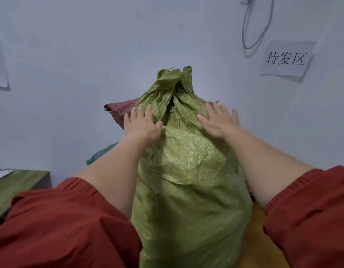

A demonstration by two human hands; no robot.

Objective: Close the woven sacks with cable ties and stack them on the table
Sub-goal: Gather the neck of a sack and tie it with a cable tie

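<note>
Pressing flat on green sack [186, 171] with left hand [141, 125] and right hand [218, 121], grip wide, holding nothing; hiding most of red sack [120, 111] behind.

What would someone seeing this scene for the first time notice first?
A big green woven sack fills the centre, its neck bunched at the top, with the left hand and the right hand pressed flat on its upper sides. Behind it a dark red woven sack peeks out at the left, and a white paper sign with black characters hangs on the wall, upper right.
</note>
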